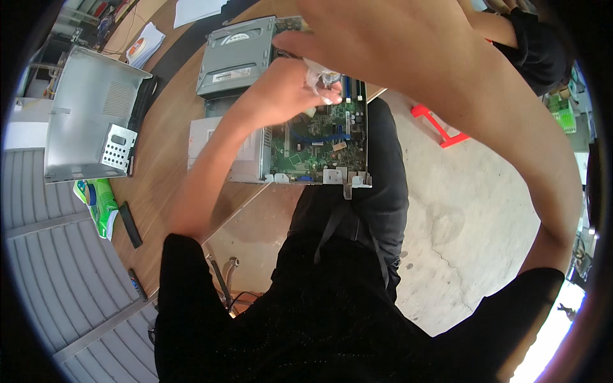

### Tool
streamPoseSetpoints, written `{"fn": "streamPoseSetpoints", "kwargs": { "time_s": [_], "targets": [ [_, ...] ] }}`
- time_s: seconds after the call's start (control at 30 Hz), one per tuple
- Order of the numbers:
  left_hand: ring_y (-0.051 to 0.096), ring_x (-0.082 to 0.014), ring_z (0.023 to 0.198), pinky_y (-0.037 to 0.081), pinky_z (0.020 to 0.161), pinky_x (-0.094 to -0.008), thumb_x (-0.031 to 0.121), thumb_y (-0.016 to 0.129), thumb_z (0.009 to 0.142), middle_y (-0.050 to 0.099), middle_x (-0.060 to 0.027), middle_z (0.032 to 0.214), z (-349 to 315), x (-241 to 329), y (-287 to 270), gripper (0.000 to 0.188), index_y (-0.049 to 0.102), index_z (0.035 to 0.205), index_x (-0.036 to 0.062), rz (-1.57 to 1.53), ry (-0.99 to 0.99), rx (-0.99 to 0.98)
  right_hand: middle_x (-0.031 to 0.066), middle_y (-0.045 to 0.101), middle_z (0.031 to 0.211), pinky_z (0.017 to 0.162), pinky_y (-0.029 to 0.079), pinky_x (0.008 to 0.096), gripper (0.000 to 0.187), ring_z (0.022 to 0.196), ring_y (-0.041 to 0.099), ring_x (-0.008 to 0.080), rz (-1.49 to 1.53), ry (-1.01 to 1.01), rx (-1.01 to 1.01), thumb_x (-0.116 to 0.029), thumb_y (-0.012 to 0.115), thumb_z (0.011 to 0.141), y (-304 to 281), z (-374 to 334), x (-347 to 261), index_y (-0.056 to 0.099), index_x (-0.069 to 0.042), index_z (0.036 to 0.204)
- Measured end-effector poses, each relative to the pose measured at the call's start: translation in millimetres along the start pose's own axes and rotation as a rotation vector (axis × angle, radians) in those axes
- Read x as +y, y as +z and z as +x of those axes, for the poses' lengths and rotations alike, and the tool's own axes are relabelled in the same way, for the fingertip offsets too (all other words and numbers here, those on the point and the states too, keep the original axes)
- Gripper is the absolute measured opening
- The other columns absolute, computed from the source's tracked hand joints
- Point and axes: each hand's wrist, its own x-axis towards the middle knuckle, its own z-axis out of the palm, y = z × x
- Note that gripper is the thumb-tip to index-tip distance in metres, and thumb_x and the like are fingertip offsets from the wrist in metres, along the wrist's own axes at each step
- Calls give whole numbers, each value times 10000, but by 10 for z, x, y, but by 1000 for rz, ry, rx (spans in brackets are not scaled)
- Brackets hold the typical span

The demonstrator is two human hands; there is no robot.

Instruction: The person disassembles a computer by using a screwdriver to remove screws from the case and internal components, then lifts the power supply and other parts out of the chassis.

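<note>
An opened desktop computer chassis lies at the table's edge, its green motherboard (306, 163) facing up. My left hand (290, 89) reaches over the board, fingers closed around a crumpled, whitish see-through piece (316, 75), perhaps film or tissue. Below those fingers, a blue cable (319, 137) runs across the board. My right hand (357, 29) is above the chassis, very close to the camera. Its thumb points left, near the left hand, while the other fingers are hidden or cut off by the top edge. To the left sits the grey optical drive (223, 60) in the chassis.
The removed metal case cover (83, 121) stands at the left of the wooden table (159, 140). Nearby are a green-white packet (101, 207), a black strip (129, 225) and papers (145, 46). A red frame (440, 127) is on the floor. Another person's dark sleeve (539, 48) shows at upper right.
</note>
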Motion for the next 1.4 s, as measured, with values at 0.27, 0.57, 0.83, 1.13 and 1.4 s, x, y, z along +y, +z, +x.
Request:
{"fn": "streamPoseSetpoints", "kwargs": {
  "time_s": [0.27,0.57,0.83,1.13,1.4],
  "targets": [
    [698,-163,790,522,751,-275,141,687,880,743,-89,913,188,-216,-109,182,726,1021,32,-93,148,-243,194,676,787,659,557,430,338,732,677,370,395,-457,-89,-295,558,953,-62,139,369,637,27,1017],
    [681,-176,745,509,707,-298,134,704,872,735,-108,868,82,-181,-124,201,727,1040,26,-150,178,-204,136,617,677,558,520,414,338,626,646,320,-43,-75,-674,-338,604,939,-218,263,161,622,-4,890],
    [519,-157,544,427,552,-319,179,718,873,667,-135,712,94,-203,-126,219,713,1037,33,44,176,-223,100,602,675,465,486,414,295,557,624,263,-29,-93,-361,-316,658,898,-52,320,20,595,-27,901],
    [562,-214,554,444,564,-352,178,687,893,660,-140,700,70,-182,-124,186,708,1009,34,86,169,-225,83,509,471,344,409,373,414,357,489,188,118,137,-486,-377,644,915,-276,401,-57,599,13,781],
    [671,-184,733,513,693,-289,106,668,899,707,-113,871,127,-66,-116,192,674,1078,39,248,11,-412,90,554,516,360,408,344,382,413,540,183,-39,-447,-70,-386,634,916,166,198,331,619,-21,804]
  ]
}}
